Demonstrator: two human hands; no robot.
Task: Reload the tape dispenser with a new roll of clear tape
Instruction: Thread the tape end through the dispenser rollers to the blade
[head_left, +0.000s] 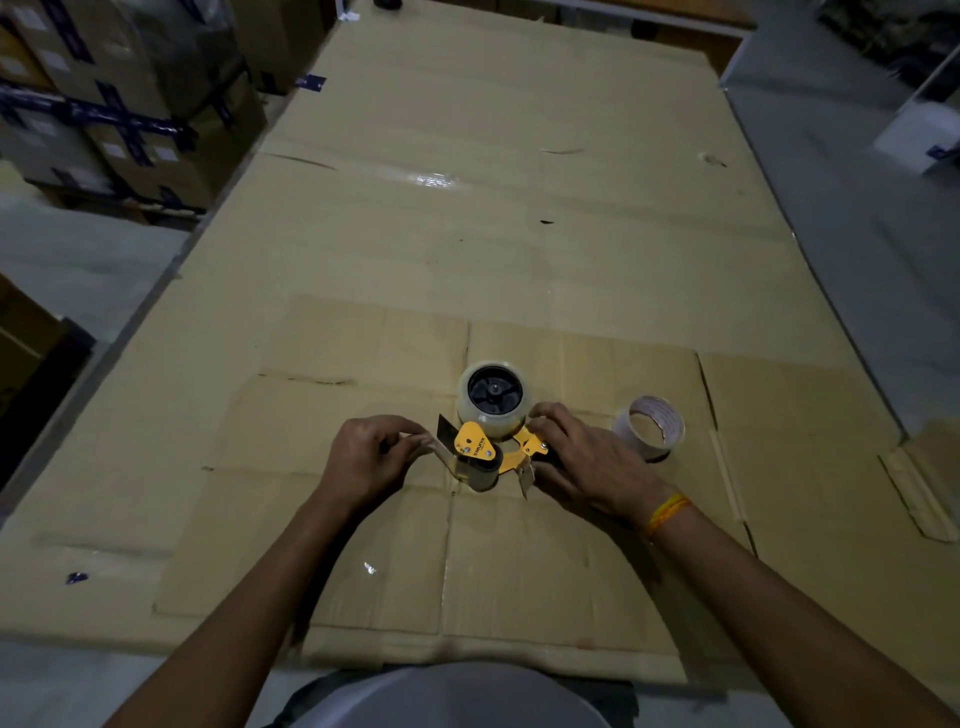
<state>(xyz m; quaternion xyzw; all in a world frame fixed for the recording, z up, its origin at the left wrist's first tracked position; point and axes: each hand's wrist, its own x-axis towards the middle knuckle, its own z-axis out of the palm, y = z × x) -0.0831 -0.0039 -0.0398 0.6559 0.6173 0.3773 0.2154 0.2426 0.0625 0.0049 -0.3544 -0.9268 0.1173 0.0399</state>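
Between my two sets of fingers the tape dispenser (480, 447) lies on its side on the cardboard-covered desk (519, 234), its long axis running away from me. The new roll of clear tape (494, 397) is already seated on the black hub at the far end, just beyond both hands. My left hand (370, 457) has its fingers (415, 434) pinched narrow on what looks like the free end of tape beside the blade guard, though I cannot tell if the film itself is caught. My right hand (582, 457) lies over the handle side with its fingers curled close, steadying the frame. I judge that threading comes next: the tape end must pass toward me around the roller, and the left hand is nearer. An emptied cardboard core (652, 427) stands just right of my right hand, with nothing inside.
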